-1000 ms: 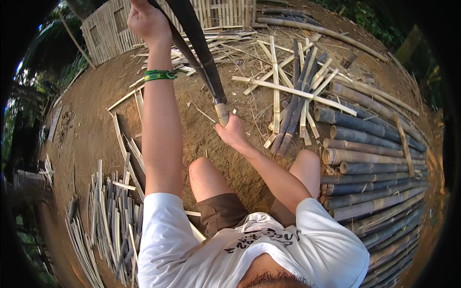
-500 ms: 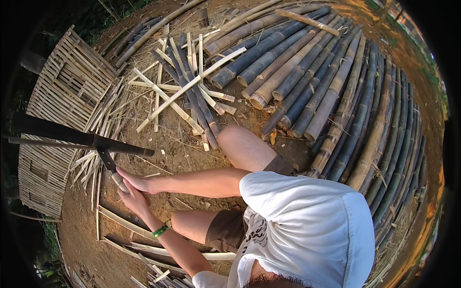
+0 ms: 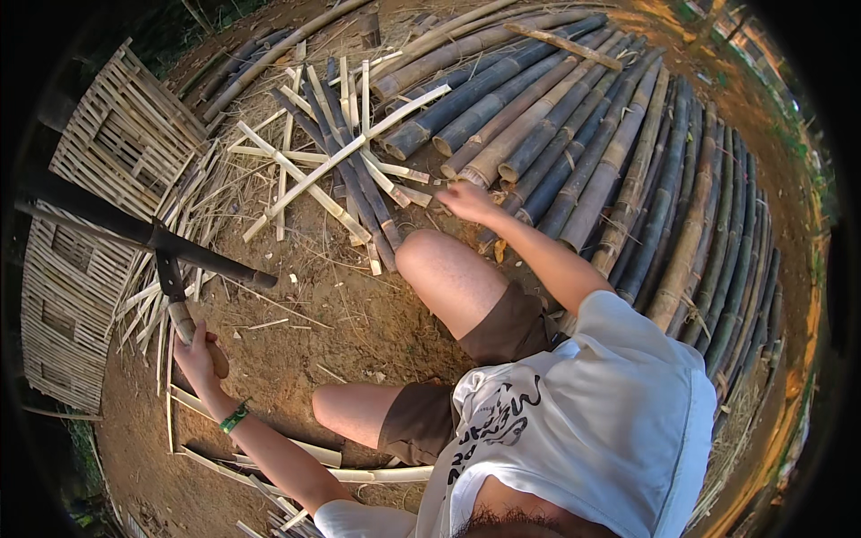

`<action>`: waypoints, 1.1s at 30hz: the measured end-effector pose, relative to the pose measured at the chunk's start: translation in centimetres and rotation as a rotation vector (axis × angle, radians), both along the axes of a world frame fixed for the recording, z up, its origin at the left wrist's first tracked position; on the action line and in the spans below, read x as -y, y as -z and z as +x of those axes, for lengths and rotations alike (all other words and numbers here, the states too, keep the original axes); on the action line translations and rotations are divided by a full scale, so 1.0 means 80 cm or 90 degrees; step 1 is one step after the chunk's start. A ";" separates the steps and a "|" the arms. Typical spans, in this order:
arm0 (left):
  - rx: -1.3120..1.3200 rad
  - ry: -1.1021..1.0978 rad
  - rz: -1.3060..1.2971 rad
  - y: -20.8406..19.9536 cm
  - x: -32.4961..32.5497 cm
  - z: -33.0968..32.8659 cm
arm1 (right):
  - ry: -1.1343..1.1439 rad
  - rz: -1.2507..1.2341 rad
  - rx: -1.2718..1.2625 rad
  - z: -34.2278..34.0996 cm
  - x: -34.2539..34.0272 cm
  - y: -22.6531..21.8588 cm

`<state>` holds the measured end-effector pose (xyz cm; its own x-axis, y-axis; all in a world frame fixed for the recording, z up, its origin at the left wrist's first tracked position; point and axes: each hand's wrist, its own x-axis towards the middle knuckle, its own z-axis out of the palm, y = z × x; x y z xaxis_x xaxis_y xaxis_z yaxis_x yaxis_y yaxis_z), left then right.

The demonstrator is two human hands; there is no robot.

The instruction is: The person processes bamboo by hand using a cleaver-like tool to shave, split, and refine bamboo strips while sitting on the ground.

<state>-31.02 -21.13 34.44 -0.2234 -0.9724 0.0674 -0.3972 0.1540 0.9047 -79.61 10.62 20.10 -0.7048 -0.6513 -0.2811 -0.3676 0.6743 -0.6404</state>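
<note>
My left hand [image 3: 199, 357], a green band on its wrist, is closed round the wooden handle of a machete [image 3: 170, 276]. The machete's dark blade crosses a dark bamboo pole [image 3: 215, 260] that slants at the far left; whether it is sunk in the pole I cannot tell. Across the ground, my right hand [image 3: 468, 201] is curled low by the cut end of a brown bamboo pole [image 3: 502, 163] and the tips of pale split bamboo strips [image 3: 345, 166]. What its fingers grip, if anything, is too small to make out.
Many whole bamboo poles [image 3: 628, 170] lie side by side along the right. Woven bamboo panels [image 3: 63, 305] stand at the left. More split strips [image 3: 386, 475] lie on the earth beside my bent legs, and loose chips are scattered on the ground.
My right hand has let go of the machete handle and swung over to the right, beside the bamboo poles. My left hand still holds the handle. The whole view has shifted slightly.
</note>
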 end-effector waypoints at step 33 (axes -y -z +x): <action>0.108 0.048 0.021 0.036 0.199 -0.053 | 0.400 0.179 -0.244 0.032 -0.435 0.153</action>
